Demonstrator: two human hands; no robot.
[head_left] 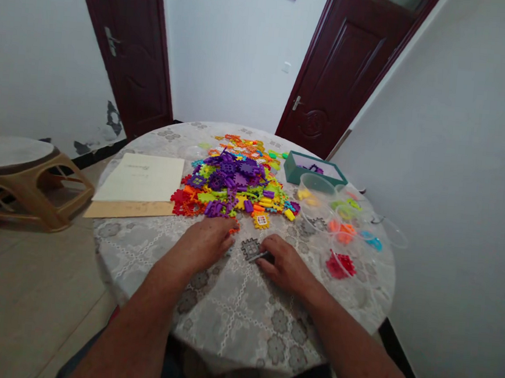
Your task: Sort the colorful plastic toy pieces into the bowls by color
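My left hand (pixel 204 244) rests palm down on the lace-patterned tablecloth (pixel 224 326), and a tiny orange plastic piece (pixel 233 230) lies at its fingertips. My right hand (pixel 285 265) pinches a short dark stick with a metallic end (pixel 257 257). Just beyond both hands spreads a heaped pile of colourful interlocking plastic building pieces (pixel 235 182), mostly purple, orange, yellow and green. A small yellow-and-orange square piece (pixel 261 220) lies at the pile's near edge.
Clear round tubs (pixel 318 185) of sorted yellow, green, orange, blue and red pieces crowd the table's right side. A teal box (pixel 315 168) holds purple pieces. Paper (pixel 139 178) lies on a brown envelope (pixel 128 209) at left. A stool (pixel 26 180) stands beyond the table.
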